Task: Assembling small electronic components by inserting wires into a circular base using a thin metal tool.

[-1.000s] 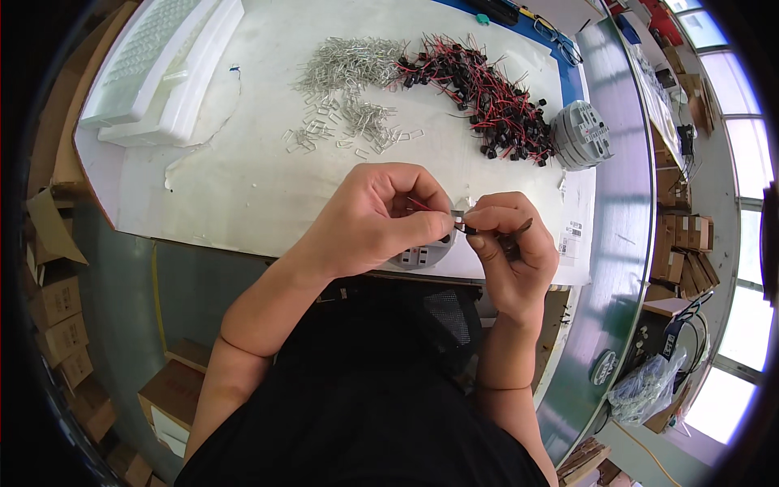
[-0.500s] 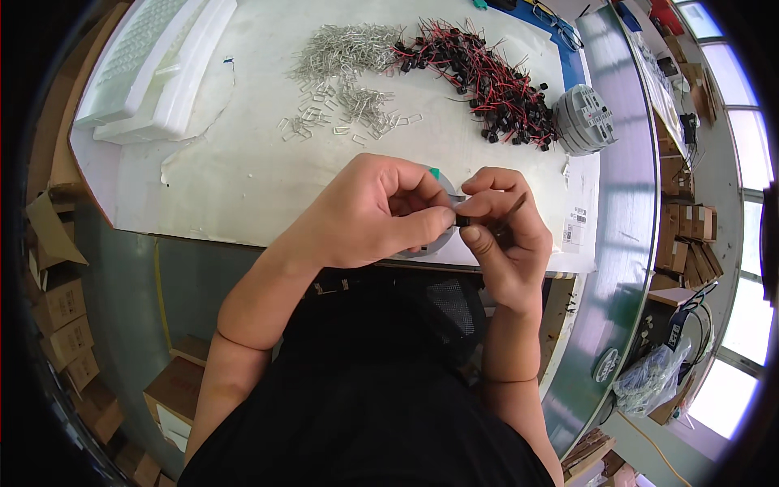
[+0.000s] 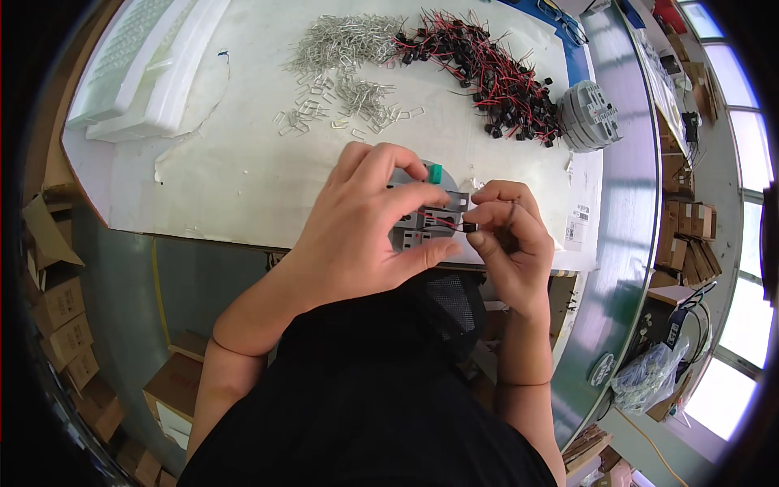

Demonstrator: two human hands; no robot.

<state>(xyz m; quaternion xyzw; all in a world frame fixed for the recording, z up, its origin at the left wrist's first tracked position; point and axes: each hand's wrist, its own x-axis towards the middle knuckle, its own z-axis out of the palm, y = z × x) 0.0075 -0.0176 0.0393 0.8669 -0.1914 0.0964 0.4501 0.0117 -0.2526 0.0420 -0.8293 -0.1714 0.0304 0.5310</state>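
Between the thumb and fingers of my right hand (image 3: 519,247) is a small black buzzer-like part (image 3: 471,228), its red and black wires trailing left. My left hand (image 3: 353,223) is spread over a round grey plate (image 3: 416,239) at the table's near edge, fingers apart and nothing held. Raised grey sections and slots show on the plate, with a green block (image 3: 436,174) at its far side. A flat metal strip (image 3: 459,201) lies by my left fingertips. Much of the plate is hidden under my left hand.
A heap of bent metal wire clips (image 3: 349,45) lies at the far middle of the table (image 3: 243,187). Right of it spreads a pile of black parts with red wires (image 3: 499,81). Stacked grey discs (image 3: 587,118) stand far right, white foam trays (image 3: 138,73) far left.
My left hand has let go of the black part and opened, its fingers spreading apart. The wires and more of the grey plate now show. My right hand keeps its pinch.
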